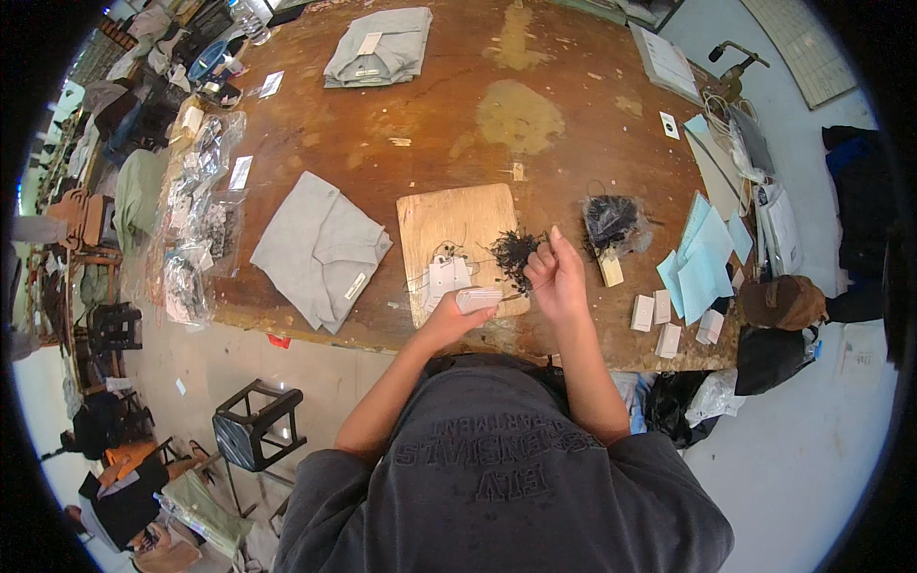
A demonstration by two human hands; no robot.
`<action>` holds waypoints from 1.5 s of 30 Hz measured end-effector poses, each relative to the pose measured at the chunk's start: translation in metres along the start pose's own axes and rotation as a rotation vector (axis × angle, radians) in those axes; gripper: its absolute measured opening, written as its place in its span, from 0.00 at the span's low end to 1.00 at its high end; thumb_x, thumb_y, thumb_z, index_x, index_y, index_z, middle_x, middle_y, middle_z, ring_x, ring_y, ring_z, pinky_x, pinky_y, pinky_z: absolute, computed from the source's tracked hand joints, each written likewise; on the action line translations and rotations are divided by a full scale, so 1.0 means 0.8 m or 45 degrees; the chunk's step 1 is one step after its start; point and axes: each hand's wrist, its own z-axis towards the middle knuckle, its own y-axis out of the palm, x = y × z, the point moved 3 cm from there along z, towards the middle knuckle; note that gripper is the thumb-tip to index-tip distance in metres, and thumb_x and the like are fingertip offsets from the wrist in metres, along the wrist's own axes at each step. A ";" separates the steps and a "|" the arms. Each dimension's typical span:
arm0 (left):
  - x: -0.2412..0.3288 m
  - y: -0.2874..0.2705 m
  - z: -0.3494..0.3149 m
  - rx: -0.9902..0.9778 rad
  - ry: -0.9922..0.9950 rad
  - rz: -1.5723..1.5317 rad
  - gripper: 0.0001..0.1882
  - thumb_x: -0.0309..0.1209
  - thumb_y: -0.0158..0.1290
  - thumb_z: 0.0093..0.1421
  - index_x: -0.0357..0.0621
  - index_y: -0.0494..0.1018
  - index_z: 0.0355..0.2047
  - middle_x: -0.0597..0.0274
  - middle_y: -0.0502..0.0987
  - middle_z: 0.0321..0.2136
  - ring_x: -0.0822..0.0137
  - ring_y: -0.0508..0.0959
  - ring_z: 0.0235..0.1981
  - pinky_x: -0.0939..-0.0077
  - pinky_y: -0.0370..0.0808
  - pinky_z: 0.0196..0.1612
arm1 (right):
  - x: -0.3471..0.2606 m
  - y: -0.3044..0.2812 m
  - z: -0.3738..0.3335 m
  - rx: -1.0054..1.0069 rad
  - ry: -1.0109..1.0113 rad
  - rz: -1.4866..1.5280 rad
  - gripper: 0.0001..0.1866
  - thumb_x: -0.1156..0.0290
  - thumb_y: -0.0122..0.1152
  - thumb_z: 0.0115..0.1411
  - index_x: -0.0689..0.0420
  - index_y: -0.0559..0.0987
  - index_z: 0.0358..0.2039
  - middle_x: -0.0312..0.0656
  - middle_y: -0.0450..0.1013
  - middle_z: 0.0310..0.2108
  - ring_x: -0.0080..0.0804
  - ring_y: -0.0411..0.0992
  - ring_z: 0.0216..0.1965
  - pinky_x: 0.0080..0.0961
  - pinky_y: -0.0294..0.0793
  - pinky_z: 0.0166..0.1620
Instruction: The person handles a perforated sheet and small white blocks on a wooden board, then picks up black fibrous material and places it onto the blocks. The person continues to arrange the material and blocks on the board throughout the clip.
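My left hand (pixel 453 321) is closed around a small stack of white card tags (pixel 479 299) at the near edge of a wooden board (pixel 457 210). My right hand (pixel 557 278) is raised beside a tangle of black strings (pixel 512 256), its fingers curled in a pinch. Whatever lies between those fingers is too small to make out. On the board, beyond my left hand, lie white tags (pixel 447 276) with thin black strings looped over them. To the left of the board lies a folded light grey garment (pixel 320 250).
Several small tag stacks (pixel 642 312) and light blue paper sheets (pixel 705 250) lie at the right. A plastic bag of black strings (pixel 611 222) sits nearby. Folded grey garments (pixel 378 48) lie at the far side. Clear plastic packets (pixel 196 210) line the left edge; a black stool (pixel 256 426) stands below.
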 end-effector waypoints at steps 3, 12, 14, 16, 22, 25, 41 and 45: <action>-0.008 0.000 -0.001 -0.031 0.043 0.016 0.14 0.29 0.58 0.58 0.38 0.74 0.43 0.64 0.79 0.36 0.73 0.77 0.36 0.78 0.74 0.41 | -0.014 0.003 0.003 0.062 -0.187 -0.168 0.13 0.65 0.53 0.65 0.51 0.66 0.24 0.28 0.62 0.17 0.15 0.55 0.16 0.15 0.53 0.18; -0.003 -0.021 0.004 0.519 0.047 -0.698 0.16 0.30 0.55 0.60 0.35 0.72 0.47 0.62 0.77 0.41 0.70 0.76 0.42 0.77 0.72 0.45 | 0.038 0.005 -0.008 -0.022 -0.181 -1.103 0.04 0.74 0.53 0.63 0.60 0.74 0.36 0.34 0.77 0.29 0.10 0.61 0.21 0.10 0.61 0.24; 0.010 -0.016 0.000 0.546 0.120 -0.511 0.15 0.29 0.54 0.61 0.35 0.72 0.47 0.62 0.77 0.41 0.71 0.76 0.43 0.76 0.72 0.46 | 0.057 0.008 -0.010 -0.038 -0.172 -1.248 0.04 0.74 0.53 0.63 0.62 0.74 0.35 0.33 0.75 0.28 0.13 0.64 0.23 0.14 0.65 0.27; 0.021 -0.013 -0.003 0.565 0.175 -0.379 0.15 0.27 0.54 0.61 0.35 0.71 0.48 0.61 0.76 0.42 0.71 0.76 0.44 0.76 0.72 0.46 | 0.066 0.016 -0.013 -0.156 -0.347 -1.387 0.05 0.74 0.53 0.63 0.63 0.73 0.34 0.37 0.74 0.27 0.19 0.66 0.24 0.19 0.67 0.29; 0.032 -0.009 -0.006 0.651 0.331 -0.447 0.15 0.23 0.55 0.59 0.33 0.72 0.47 0.61 0.77 0.42 0.72 0.76 0.42 0.77 0.73 0.45 | 0.078 0.036 -0.020 -0.293 -0.645 -1.634 0.05 0.76 0.52 0.62 0.64 0.70 0.33 0.47 0.71 0.26 0.37 0.70 0.26 0.30 0.70 0.32; 0.032 -0.009 -0.008 0.724 0.346 -0.361 0.13 0.21 0.53 0.59 0.32 0.72 0.45 0.60 0.78 0.41 0.72 0.77 0.40 0.77 0.74 0.44 | 0.078 0.042 -0.022 -0.312 -0.673 -1.654 0.05 0.76 0.51 0.62 0.64 0.69 0.32 0.48 0.70 0.26 0.41 0.71 0.27 0.31 0.70 0.33; 0.087 -0.012 -0.028 0.835 1.148 1.239 0.16 0.23 0.59 0.40 0.44 0.78 0.33 0.63 0.75 0.30 0.59 0.76 0.34 0.68 0.75 0.35 | 0.074 0.015 -0.007 -0.233 0.241 -0.780 0.03 0.75 0.54 0.63 0.60 0.75 0.33 0.34 0.73 0.30 0.20 0.67 0.26 0.24 0.68 0.28; 0.085 -0.015 -0.028 0.651 1.409 1.591 0.15 0.26 0.58 0.37 0.46 0.78 0.30 0.64 0.75 0.29 0.60 0.76 0.33 0.67 0.76 0.34 | 0.086 -0.009 -0.005 -0.164 0.403 -0.687 0.07 0.69 0.56 0.63 0.58 0.77 0.33 0.32 0.73 0.26 0.19 0.65 0.21 0.23 0.65 0.24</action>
